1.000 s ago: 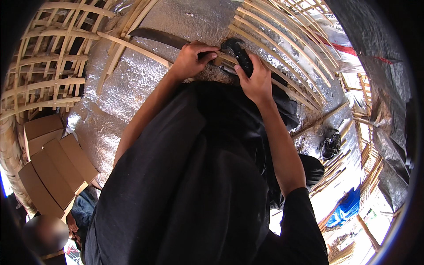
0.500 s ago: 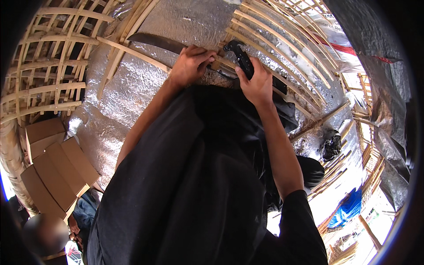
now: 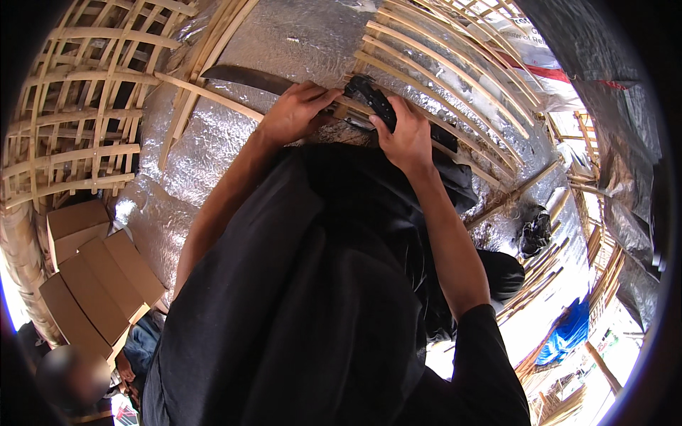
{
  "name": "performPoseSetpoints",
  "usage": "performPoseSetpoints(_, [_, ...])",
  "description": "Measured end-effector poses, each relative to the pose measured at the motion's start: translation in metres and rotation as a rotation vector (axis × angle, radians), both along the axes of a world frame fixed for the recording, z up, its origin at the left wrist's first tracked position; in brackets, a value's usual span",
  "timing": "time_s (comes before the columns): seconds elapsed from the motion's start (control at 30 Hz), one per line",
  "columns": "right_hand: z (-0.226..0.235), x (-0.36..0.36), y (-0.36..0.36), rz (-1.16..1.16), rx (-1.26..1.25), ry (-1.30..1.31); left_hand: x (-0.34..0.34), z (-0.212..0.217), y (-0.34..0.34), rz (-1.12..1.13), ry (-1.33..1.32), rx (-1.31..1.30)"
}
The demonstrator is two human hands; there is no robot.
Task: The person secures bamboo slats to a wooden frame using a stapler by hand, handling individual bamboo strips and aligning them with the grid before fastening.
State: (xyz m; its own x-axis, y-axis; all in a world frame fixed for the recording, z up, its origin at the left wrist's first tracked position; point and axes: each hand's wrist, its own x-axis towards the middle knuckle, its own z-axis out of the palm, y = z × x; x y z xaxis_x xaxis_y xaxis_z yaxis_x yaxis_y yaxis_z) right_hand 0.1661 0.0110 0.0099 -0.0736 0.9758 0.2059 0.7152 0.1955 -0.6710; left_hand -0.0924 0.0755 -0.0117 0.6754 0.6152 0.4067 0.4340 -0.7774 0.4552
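Sheet: crinkled, glossy silver foil sheet (image 3: 291, 42)
Lattice: thin, pale bamboo slats (image 3: 452, 69)
Blade: curved, dark, flat metal blade (image 3: 249, 77)
Left hand (image 3: 295, 113): fingers bunched; hold hidden, cannot tell
Right hand (image 3: 406, 138): curled round black, dotted hammer (image 3: 376, 101), its head beside the left fingertips

And here we are, looking out from the wearer's own head, through the left of two side-by-side fisheyes, aimed steeply down! Nearest the lens, black clothing (image 3: 312, 298) swallows the lower middle. Past it, high of centre and farther off, come the left hand (image 3: 297, 113) and the right hand (image 3: 408, 136), the bare forearms (image 3: 462, 241) running away from us toward them. The picture's upright, wearer's left on our left. Out wide, everything bends: slatted lattice (image 3: 114, 33) curving upper left, grey sheeting (image 3: 619, 167) arching down the right, blackness rounding off the corners.
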Motion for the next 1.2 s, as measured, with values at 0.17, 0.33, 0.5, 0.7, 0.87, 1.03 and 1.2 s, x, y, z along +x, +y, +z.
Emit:
performPoseSetpoints(0.17, [0.0, 0.0, 0.001, -0.011, -0.057, -0.013, -0.002, 0.003, 0.01, -0.031, 0.05, -0.013])
performPoseSetpoints(0.33, [0.002, -0.003, 0.0, -0.032, -0.026, 0.021, 0.004, 0.001, -0.002, 0.073, 0.024, 0.023])
performPoseSetpoints(0.5, [0.014, -0.005, -0.004, -0.029, -0.006, 0.008, 0.009, -0.004, -0.018, 0.237, 0.006, 0.104])
performPoseSetpoints(0.7, [0.016, 0.004, -0.005, -0.014, 0.019, -0.032, 0.025, 0.034, -0.032, 0.228, -0.188, -0.04])
performPoseSetpoints(0.87, [0.019, 0.005, 0.002, -0.031, -0.004, -0.056, 0.049, 0.013, -0.082, 0.41, -0.126, 0.088])
performPoseSetpoints(1.03, [0.033, 0.009, 0.003, -0.003, -0.166, 0.074, 0.084, 0.033, -0.105, 0.258, 0.05, -0.01])
performPoseSetpoints(1.2, [0.03, 0.022, 0.003, 0.038, -0.137, 0.077, 0.089, 0.04, -0.106, 0.332, 0.241, -0.052])
